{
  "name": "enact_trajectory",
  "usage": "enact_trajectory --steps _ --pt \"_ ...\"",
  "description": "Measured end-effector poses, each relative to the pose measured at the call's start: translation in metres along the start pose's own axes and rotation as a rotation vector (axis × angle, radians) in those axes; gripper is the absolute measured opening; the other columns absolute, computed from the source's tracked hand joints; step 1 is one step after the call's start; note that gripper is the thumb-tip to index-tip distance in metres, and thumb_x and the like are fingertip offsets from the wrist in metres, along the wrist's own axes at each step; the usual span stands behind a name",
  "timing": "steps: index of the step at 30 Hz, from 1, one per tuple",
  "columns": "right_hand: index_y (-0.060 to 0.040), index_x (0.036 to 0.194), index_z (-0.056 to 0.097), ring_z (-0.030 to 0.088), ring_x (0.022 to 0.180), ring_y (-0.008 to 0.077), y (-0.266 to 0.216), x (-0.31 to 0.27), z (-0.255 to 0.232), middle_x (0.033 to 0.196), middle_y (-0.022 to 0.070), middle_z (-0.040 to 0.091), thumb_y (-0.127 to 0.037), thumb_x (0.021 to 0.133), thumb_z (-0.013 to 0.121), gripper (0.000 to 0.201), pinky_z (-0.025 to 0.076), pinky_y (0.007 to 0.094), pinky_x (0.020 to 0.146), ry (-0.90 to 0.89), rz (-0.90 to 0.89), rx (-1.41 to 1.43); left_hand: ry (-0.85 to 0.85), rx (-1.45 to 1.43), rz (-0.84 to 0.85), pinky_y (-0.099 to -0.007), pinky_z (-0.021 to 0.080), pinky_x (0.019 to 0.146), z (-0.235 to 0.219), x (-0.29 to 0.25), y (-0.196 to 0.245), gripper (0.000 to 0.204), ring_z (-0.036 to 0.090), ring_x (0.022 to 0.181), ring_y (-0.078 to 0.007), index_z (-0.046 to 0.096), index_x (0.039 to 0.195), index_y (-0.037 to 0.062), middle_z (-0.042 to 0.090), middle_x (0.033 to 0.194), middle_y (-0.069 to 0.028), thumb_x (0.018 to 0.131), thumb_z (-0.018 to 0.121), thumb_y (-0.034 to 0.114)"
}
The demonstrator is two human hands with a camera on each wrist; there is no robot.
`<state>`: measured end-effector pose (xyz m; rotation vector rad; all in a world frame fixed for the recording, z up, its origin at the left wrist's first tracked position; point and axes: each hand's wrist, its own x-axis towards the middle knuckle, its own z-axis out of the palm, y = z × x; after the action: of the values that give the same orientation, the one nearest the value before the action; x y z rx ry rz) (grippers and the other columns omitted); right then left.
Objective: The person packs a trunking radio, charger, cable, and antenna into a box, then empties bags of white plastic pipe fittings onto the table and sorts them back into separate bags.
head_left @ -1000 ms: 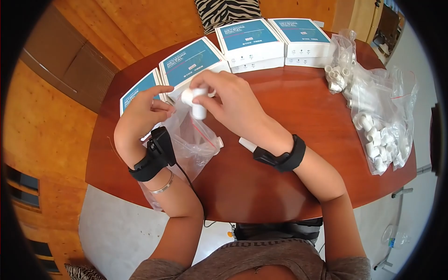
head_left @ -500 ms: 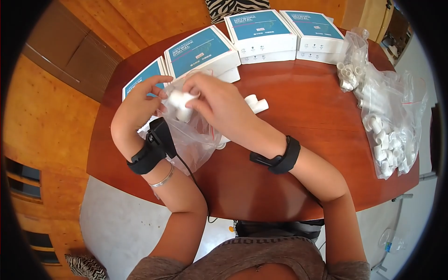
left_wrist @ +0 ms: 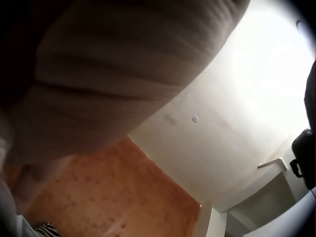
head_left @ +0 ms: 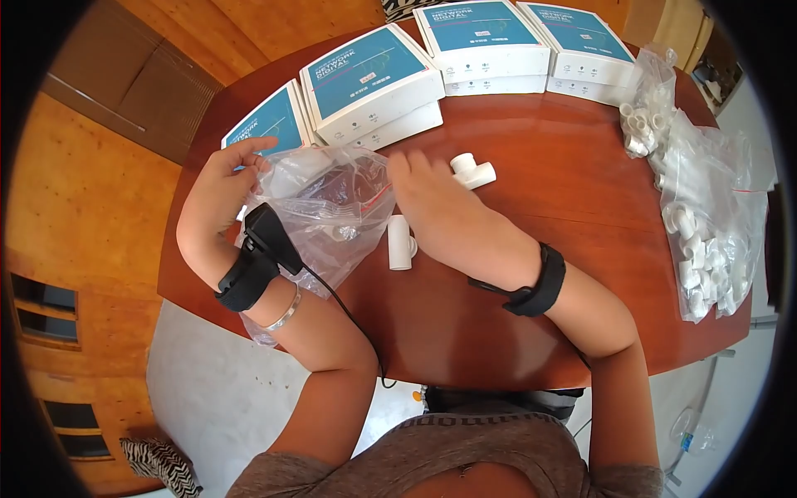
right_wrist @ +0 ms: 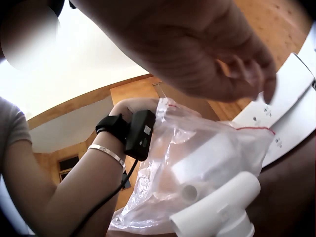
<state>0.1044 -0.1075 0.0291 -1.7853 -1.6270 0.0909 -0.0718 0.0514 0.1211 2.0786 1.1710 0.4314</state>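
Observation:
A clear zip bag [head_left: 320, 266] with a red seal line stands with its mouth open. My left hand [head_left: 220, 183] pinches the bag's upper left edge. Right beside the opposite edge, my right hand [head_left: 432, 195] has loosely bent fingers with nothing between them, and its fingertips blur in the head view. A white pipe fitting [right_wrist: 189, 193] shows through the plastic in the right wrist view. Two white pipe tees lie on the table: one tee [head_left: 399, 243] just right of the bag, another tee [head_left: 475, 174] beyond the right hand. The left wrist view hides the left fingertips.
White-and-blue boxes [head_left: 369, 70] line the table's far edge. At the right lie clear bags of white fittings [head_left: 701, 257]. A black cable [head_left: 336, 303] runs from the left wrist camera past the table's front edge [head_left: 465, 388].
The right hand carried a white pipe tee left to the bag's mouth, let it go there and drew back right. The left hand kept its grip on the bag. The head view shifted.

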Motion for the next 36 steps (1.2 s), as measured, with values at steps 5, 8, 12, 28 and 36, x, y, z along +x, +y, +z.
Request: enact_trajectory --steps 5,8,12,28,36 --pt "0.0035 0.121 0.037 0.054 0.097 0.0387 0.002 -0.012 0.020 0.097 0.0215 0.055 0.007 0.067 0.065 0.061 0.047 0.0445 0.081 -0.498 -0.018 0.174 -0.006 0.019 -0.012 -0.0233 0.042 0.063 0.004 0.001 0.012 0.035 0.051 0.070 -0.0100 0.064 0.116 0.0083 0.056 0.082 -0.0004 0.083 0.053 0.001" --pt "0.0022 0.122 0.038 0.054 0.098 0.0386 -0.011 -0.014 0.008 0.105 0.0236 0.052 0.007 0.067 0.065 0.062 0.047 0.0442 0.081 -0.458 0.074 0.122 -0.103 0.047 0.041 -0.0241 0.043 0.063 0.006 0.005 0.014 0.034 0.053 0.071 -0.0102 0.062 0.116 0.0097 0.058 0.083 -0.0014 0.083 0.055 0.003" --pt "-0.0005 0.121 0.040 0.054 0.098 0.0397 -0.018 -0.001 -0.006 0.114 0.0224 0.046 0.006 0.069 0.064 0.057 0.047 0.0452 0.080 -0.090 0.211 -0.142 -0.141 0.069 0.116 -0.0234 0.043 0.062 0.008 0.005 0.019 0.036 0.052 0.070 -0.0087 0.060 0.117 0.0104 0.057 0.083 -0.0003 0.082 0.057 0.002" --pt "-0.0004 0.097 0.050 0.056 0.095 0.0372 0.014 0.026 0.002 0.110 0.0195 0.050 0.008 0.071 0.059 0.028 0.049 0.0425 0.077 0.084 -0.230 0.173 -0.187 -0.080 0.214 -0.0208 0.040 0.060 0.010 0.000 0.028 0.037 0.048 0.068 -0.0060 0.062 0.112 0.0077 0.052 0.083 0.0027 0.078 0.053 -0.004" --pt "-0.0009 0.104 0.059 0.062 0.094 0.0330 0.065 0.022 -0.013 0.100 0.0167 0.062 -0.005 0.073 0.067 0.032 0.054 0.0396 0.075 -0.404 0.415 -0.363 -0.175 -0.041 0.233 -0.0211 0.039 0.060 0.012 0.003 0.025 0.036 0.048 0.068 -0.0067 0.062 0.112 0.0090 0.053 0.083 0.0019 0.079 0.053 -0.003"
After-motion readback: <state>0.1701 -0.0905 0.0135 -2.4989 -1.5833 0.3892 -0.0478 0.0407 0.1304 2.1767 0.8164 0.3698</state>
